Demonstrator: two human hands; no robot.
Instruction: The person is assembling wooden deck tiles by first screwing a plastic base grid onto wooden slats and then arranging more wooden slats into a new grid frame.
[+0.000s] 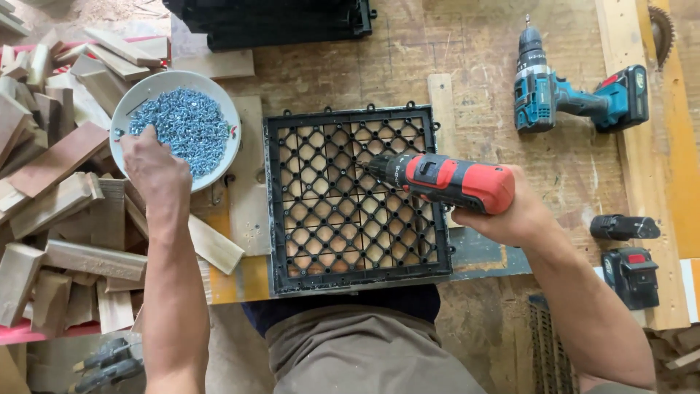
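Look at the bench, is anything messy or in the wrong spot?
Mostly tidy. The wood offcuts lie in a jumbled heap at the left hand's side, some overlapping the bench edge. The screws all stay inside the white bowl; none look spilled.

A single view, from a camera worn on the person's head, looks almost straight down onto the desk [474, 66] from close above. The person's lap fills the bottom edge, and both forearms reach up into the frame from there. The far side of the desk lies at the top edge. No second view shares this scene.
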